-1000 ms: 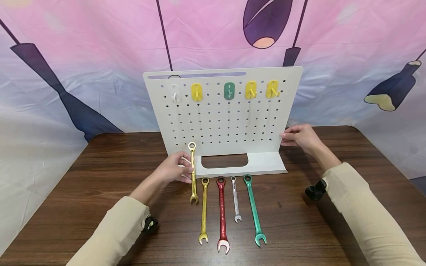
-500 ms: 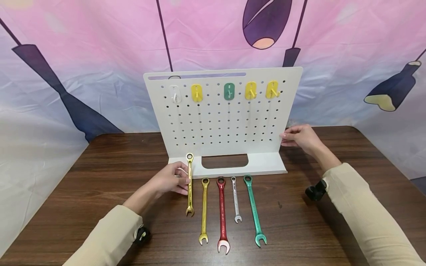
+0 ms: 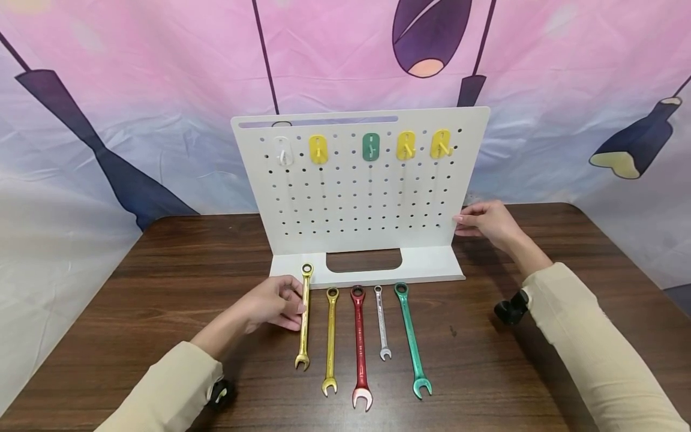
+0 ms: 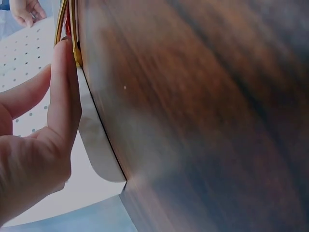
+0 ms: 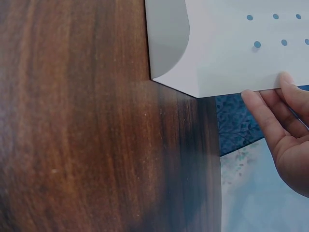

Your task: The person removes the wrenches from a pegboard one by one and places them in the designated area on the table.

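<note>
My left hand [image 3: 272,305] pinches a gold combination wrench [image 3: 305,318] near its middle, ring end up and toward the board. In the left wrist view the left hand [image 4: 55,125] partly hides that wrench. Across from it, my right hand [image 3: 488,223] pinches the right edge of a white pegboard [image 3: 351,241], thumb on the front face, as the right wrist view shows with the board's edge at the fingertips. Right of the held wrench lie a second gold wrench [image 3: 331,342], a red wrench [image 3: 360,348], a small silver wrench [image 3: 382,324] and a green wrench [image 3: 412,342].
The pegboard stands upright on a brown wooden table [image 3: 178,276]. Its hooks are white [image 3: 283,151], yellow [image 3: 318,150], green [image 3: 370,147] and two more yellow at right, all without wrenches. A patterned cloth [image 3: 335,54] hangs behind the table.
My left hand has moved left and toward me with the gold wrench, drawing it away from the board's base. My right hand stays at the pegboard's edge.
</note>
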The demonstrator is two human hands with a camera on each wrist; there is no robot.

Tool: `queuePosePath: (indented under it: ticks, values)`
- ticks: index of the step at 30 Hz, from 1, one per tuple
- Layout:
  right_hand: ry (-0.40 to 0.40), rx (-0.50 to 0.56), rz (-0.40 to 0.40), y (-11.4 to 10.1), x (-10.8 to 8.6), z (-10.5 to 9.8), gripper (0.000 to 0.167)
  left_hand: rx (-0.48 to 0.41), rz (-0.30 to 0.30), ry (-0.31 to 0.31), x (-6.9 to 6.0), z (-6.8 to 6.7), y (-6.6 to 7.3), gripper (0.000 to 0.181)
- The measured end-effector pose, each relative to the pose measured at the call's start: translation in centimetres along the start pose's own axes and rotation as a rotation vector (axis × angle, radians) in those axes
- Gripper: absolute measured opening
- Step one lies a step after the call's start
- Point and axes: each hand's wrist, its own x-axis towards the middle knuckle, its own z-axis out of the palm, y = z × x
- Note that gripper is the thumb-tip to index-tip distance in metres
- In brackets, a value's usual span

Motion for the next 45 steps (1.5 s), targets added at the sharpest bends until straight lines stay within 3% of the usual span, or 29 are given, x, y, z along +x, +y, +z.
queuePosePath:
  ticks: [12, 20, 36, 45]
  values:
    - [-0.005, -0.005, -0.001, 0.1, 0.1, 0.0, 0.023, 0.036, -0.036, -0.062, -1.1, 0.3, -0.6, 0.019]
    - [0.005, 0.013, 0.003, 0.0, 0.0, -0.1, 0.016, 0.056, -0.057, -0.095, -1.6, 0.5, -0.8, 0.019]
    - [0.002, -0.001, 0.009, 0.1, 0.1, -0.1, 0.02, 0.11, -0.126, -0.027, -1.7, 1.0, -1.0, 0.02]
    - [0.0, 0.005, 0.0, 0.1, 0.1, 0.0, 0.022, 0.119, -0.123, 0.017, -1.6, 0.4, -1.1, 0.022]
